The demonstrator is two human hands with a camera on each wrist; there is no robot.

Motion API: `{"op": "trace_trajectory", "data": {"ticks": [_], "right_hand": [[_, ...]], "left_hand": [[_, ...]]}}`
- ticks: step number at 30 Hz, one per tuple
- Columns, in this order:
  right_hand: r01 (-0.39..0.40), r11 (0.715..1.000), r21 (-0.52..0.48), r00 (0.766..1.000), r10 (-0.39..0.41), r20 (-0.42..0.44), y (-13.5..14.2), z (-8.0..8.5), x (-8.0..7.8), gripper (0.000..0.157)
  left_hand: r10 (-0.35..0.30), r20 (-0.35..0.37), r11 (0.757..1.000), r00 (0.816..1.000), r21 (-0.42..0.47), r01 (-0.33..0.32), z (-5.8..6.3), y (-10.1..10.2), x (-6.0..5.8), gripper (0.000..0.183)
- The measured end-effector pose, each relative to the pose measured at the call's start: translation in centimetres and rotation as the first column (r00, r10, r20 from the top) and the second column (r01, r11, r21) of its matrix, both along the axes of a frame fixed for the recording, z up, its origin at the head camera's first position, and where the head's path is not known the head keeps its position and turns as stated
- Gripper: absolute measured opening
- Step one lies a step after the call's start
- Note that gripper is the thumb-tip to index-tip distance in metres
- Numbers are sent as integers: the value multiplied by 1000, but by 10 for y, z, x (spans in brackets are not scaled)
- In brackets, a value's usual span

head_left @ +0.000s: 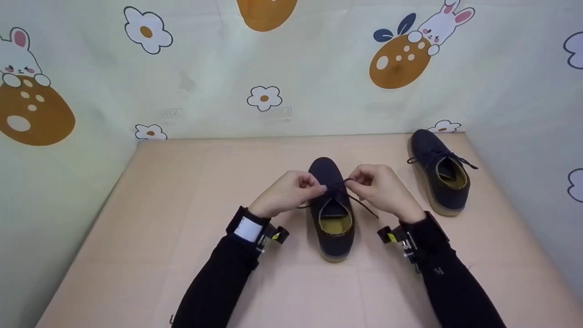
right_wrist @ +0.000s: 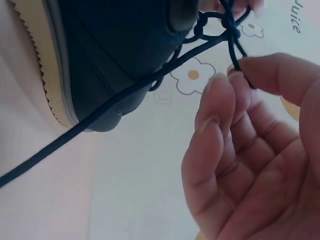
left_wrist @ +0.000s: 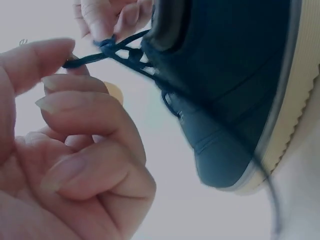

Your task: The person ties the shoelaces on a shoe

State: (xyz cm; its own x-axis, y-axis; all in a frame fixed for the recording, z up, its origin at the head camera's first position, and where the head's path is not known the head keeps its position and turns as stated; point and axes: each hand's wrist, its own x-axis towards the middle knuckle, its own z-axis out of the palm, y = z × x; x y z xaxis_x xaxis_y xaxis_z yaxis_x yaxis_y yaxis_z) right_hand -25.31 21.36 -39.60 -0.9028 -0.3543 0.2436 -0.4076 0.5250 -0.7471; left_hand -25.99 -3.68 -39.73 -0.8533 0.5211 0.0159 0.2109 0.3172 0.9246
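Note:
A dark navy lace-up shoe [head_left: 331,243] with a pale sole stands on the table, toe pointing away. Above its lacing, my left hand [head_left: 291,191] pinches a loop of the dark shoelace [left_wrist: 90,59] between thumb and forefinger. From the other side my right hand [head_left: 382,189] pinches another loop of the same lace. Between the two hands a knot [right_wrist: 230,31] sits over the tongue in the right wrist view. One loose lace end trails down the shoe's right side, and another pokes out at the left under my left hand.
The matching shoe [head_left: 448,196], its lace tied in a bow, stands at the right near the back of the table [head_left: 182,218]. A printed curtain [head_left: 205,68] with rabbits and flowers encloses the back and both sides.

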Motion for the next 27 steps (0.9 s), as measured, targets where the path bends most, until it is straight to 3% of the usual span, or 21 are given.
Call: {"op": "trace_trajectory", "data": {"ticks": [4,9,13,16,20,27], "right_hand": [[80,997,-11,992,-78,97,8,-5,-5,9],[93,994,-57,966,-76,246,11,-17,-11,12],[36,999,-39,971,-25,237,12,-17,-11,11],[-52,999,8,978,50,203,12,-14,-8,5],[-102,994,41,981,94,169,10,-10,-5,13],[-55,993,100,997,49,65,9,-4,-1,22]], "left_hand": [[25,15,999,1000,-39,-24,2,-12,-4,23],[21,43,993,999,-114,-16,-1,-21,-10,23],[23,26,987,999,-160,-19,-4,-20,-10,22],[34,-38,975,999,-219,-42,-4,-17,-7,23],[53,-159,950,986,-297,-99,-4,-13,-5,30],[86,-406,897,910,-366,-248,-5,-8,-3,28]]}}
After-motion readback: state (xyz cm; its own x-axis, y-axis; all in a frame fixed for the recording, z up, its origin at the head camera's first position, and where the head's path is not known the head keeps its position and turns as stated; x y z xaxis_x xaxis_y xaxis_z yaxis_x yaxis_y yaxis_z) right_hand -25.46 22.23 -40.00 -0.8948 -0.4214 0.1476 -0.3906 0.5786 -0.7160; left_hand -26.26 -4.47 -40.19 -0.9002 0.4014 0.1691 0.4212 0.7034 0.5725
